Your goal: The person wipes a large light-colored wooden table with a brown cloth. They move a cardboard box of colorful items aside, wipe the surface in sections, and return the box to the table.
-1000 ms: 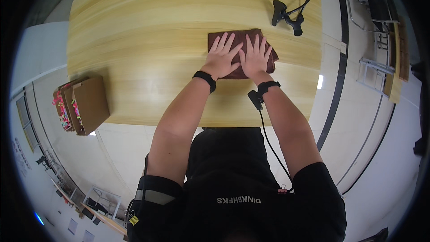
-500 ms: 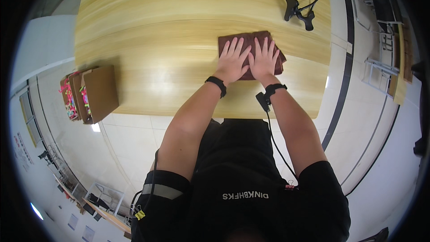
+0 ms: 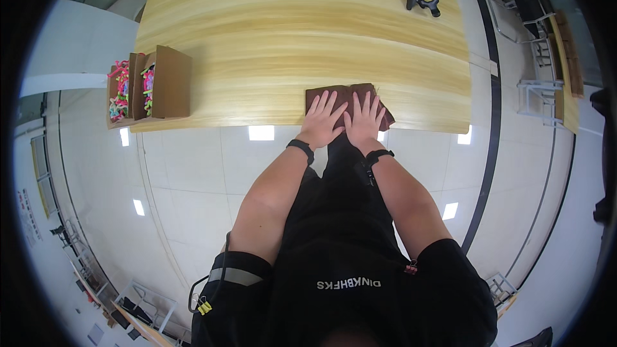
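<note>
A folded dark brown cloth (image 3: pixel 314 97) lies at the near edge of the wooden table (image 3: pixel 257 58), right of centre. My left hand (image 3: pixel 321 121) rests flat on its left half, fingers stretched and spread. Beside it, my right hand (image 3: pixel 363 119) presses palm-down on the right half, fingers also apart, thumbs close together. Each wrist wears a black band, and a small black device at the right wrist is partly hidden.
An open cardboard box (image 3: pixel 170 80) with colourful soft pieces stands at the table's left end. A black clamp device (image 3: pixel 424 0) with cables lies at the far right. Tiled floor (image 3: pixel 193 173) surrounds my legs; chairs and boards (image 3: pixel 546 64) stand against the right wall.
The cloth has slid toward me under both hands, from the middle of the table to its near edge. The view has also shifted, putting the table higher in the picture.
</note>
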### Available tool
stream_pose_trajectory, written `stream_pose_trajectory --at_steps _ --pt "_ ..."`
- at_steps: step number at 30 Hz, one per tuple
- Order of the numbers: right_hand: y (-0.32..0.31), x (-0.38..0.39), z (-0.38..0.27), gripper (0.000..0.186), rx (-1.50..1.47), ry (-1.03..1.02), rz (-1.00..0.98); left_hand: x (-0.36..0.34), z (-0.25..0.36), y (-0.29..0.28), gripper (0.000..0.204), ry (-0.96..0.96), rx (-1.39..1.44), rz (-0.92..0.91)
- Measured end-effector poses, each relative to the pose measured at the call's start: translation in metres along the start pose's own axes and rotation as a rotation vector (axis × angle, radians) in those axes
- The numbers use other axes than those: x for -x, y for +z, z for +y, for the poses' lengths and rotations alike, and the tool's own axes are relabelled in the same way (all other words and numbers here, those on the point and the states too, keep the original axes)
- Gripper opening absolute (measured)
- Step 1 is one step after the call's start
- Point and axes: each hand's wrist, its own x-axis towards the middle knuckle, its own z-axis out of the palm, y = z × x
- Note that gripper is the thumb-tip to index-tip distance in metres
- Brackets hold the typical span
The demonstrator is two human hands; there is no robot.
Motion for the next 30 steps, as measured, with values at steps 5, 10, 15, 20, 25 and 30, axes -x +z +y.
stream_pose_trajectory --at_steps 5,10,15,20,25,30 --pt "-0.008 0.004 -0.005 0.073 -0.022 0.005 -0.034 -0.001 -0.005 -0.002 0.077 -0.012 -0.035 -0.076" --pt "-0.017 -0.03 -0.006 0.073 -0.025 0.039 0.007 -0.04 -0.019 -0.015 0.076 0.018 -0.083 -0.064" --pt "-0.038 -0.13 0.003 0.074 0.001 -0.021 0.059 -0.13 -0.058 -0.049 0.075 0.043 -0.072 -0.032" --pt "-0.066 -0.25 0.017 0.073 0.021 -0.047 0.03 -0.237 -0.108 -0.075 0.074 0.079 -0.058 0.033" --pt "-0.083 -0.317 0.017 0.072 0.045 -0.092 0.032 -0.286 -0.139 -0.085 0.073 0.054 -0.06 0.072" --pt "-0.089 -0.318 0.011 0.072 0.03 -0.056 -0.034 -0.279 -0.132 -0.081 0.072 0.003 -0.056 0.12"
